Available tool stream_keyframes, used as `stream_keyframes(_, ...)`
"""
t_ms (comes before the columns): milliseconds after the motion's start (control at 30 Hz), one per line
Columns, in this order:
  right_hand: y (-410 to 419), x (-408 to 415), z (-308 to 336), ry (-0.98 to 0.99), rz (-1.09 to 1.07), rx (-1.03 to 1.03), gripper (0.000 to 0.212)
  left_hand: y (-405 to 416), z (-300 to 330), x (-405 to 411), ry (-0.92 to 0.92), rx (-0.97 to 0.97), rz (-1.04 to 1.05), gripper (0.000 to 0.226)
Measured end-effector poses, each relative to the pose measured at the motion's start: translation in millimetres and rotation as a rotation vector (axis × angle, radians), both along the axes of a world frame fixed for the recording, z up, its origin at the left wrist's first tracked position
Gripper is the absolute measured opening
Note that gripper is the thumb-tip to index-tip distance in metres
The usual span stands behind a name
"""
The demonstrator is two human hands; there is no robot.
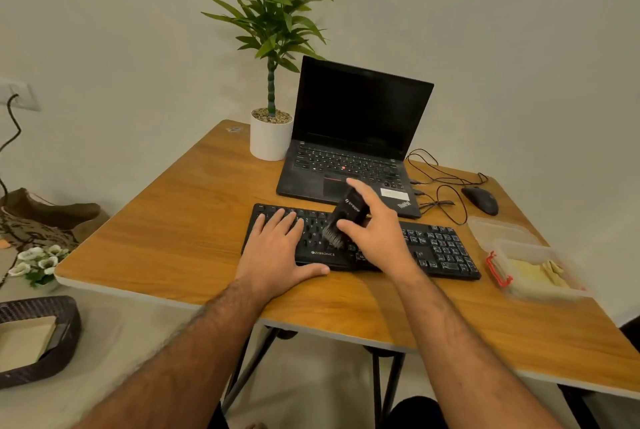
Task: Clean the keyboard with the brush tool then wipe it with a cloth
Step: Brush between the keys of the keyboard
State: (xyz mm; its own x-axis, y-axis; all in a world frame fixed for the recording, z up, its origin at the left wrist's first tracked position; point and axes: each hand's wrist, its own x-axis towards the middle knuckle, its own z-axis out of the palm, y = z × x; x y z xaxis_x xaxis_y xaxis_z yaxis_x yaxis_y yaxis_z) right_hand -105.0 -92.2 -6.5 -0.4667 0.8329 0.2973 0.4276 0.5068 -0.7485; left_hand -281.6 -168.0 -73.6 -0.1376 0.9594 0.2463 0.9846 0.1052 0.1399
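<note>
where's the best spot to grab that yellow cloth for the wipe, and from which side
Probably from straight above, pinching the raised fold at the right end of the cloth. It lies low inside the open clear box, so the walls block a side approach. The right hand is nearer but grips the brush.

soft even warm light, faint shadows, wide-angle edge bending, slight blur

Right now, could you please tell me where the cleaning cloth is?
In the head view, the yellow cloth lies inside the clear container on the table's right side, just right of the keyboard.
</note>
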Motion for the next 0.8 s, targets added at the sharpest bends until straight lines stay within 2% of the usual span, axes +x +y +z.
stream_keyframes(67, -8.6, -5.5, -4.1, -0.057, 0.144, 0.009, 0.071, -0.1, -1.4, -1.4, -0.004, -0.001, 0.007, 0.124)
stream_keyframes(133, -10.9, -11.5, -7.3, -0.132, 0.198, 0.079, 0.070, -0.6, -2.8, -2.5, -0.006, 0.006, 0.009, 0.123)
stream_keyframes(267, 11.5, -19.3, -2.9, -0.255, 0.021, 0.209, 0.070, -0.9, -3.9, -3.1, 0.006, -0.008, 0.018, 0.118)
stream_keyframes(333, 15.8, -22.9, -1.9, -0.235, 0.020, 0.185, 0.071, -0.4, -3.8, -3.5, -0.003, 0.000, 0.016, 0.117)
stream_keyframes(433, 9.6, -26.5, -3.9, -0.221, 0.179, 0.157, 0.072, 0.2, -4.4, -3.7, 0.002, -0.003, 0.015, 0.116)
stream_keyframes(600, 33.6, -19.5, 0.5, -0.246, 0.017, 0.172, 0.072, 2.0, -6.1, -3.9, 0.006, -0.011, 0.013, 0.112)
stream_keyframes(667, 26.5, -24.1, 1.2, -0.169, 0.125, 0.083, 0.070, 2.3, -6.3, -3.8, 0.008, -0.001, 0.014, 0.115)
stream_keyframes(733, 19.8, -27.8, 0.6, -0.190, 0.220, 0.080, 0.070, 2.2, -6.4, -4.0, -0.002, 0.011, 0.012, 0.115)
stream_keyframes(800, 30.6, -27.7, -0.4, -0.218, 0.148, 0.135, 0.070, 2.2, -6.6, -4.2, 0.002, 0.000, 0.012, 0.114)
